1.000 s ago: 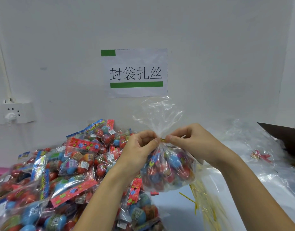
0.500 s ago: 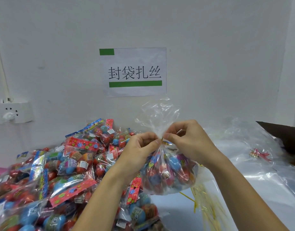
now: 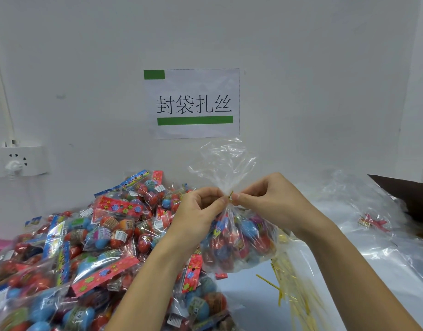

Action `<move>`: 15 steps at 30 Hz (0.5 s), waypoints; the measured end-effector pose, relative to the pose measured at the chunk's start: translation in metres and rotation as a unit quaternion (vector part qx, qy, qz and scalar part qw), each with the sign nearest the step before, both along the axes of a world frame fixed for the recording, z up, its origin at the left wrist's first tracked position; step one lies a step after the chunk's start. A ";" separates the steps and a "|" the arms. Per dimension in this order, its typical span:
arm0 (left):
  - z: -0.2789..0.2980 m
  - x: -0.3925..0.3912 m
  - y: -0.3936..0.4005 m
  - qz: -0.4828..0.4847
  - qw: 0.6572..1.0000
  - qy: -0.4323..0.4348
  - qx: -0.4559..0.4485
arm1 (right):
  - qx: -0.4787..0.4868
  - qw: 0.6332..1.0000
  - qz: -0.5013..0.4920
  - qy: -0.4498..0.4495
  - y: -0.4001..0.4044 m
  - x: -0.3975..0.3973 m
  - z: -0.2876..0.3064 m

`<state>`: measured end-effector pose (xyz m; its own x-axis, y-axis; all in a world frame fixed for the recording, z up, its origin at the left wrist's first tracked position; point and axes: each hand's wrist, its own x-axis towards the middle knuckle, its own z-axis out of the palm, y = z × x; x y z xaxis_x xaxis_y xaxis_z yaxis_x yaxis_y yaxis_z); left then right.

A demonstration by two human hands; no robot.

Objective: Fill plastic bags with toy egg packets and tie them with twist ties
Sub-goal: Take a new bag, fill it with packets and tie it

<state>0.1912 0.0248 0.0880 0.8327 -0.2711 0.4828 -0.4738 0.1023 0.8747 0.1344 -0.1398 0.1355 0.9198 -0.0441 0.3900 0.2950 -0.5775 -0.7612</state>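
Both hands are up at the neck of a clear plastic bag point(image 3: 239, 237) stuffed with toy egg packets, held just above the worktop point(image 3: 248, 290) in the middle of the view. The left hand point(image 3: 198, 206) has its fingers point(image 3: 219, 201) curled in tight, pinching the gathered neck from the left side, and the right hand point(image 3: 270, 199) is doing the same from the right, thumb and forefinger pinched on a gold twist tie point(image 3: 230, 195) that sits right at the cinch point. Above that the loose top of the bag fans out, in front of a paper sign point(image 3: 193, 103) stuck on the wall. To the left there's a big heap of egg packets point(image 3: 91, 247), red and blue eggs in little printed sleeves, and the bag's left side is right up against it. Under and a bit right of the bag is a bundle of spare gold ties point(image 3: 291, 290) lying on the worktop. Further right are some empty clear bags point(image 3: 372, 235), kind of crumpled.
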 end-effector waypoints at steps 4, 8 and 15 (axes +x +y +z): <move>0.000 0.001 0.001 0.006 1.000 -0.006 0.011 | 0.015 0.999 0.022 0.020 -0.001 -0.003 0.001; 0.001 -0.001 0.001 0.005 1.000 -0.010 0.011 | 0.022 0.999 0.031 0.036 -0.001 -0.003 0.002; 0.002 -0.003 0.000 -0.032 0.999 -0.004 0.006 | 0.021 0.998 0.000 0.056 -0.004 -0.002 0.002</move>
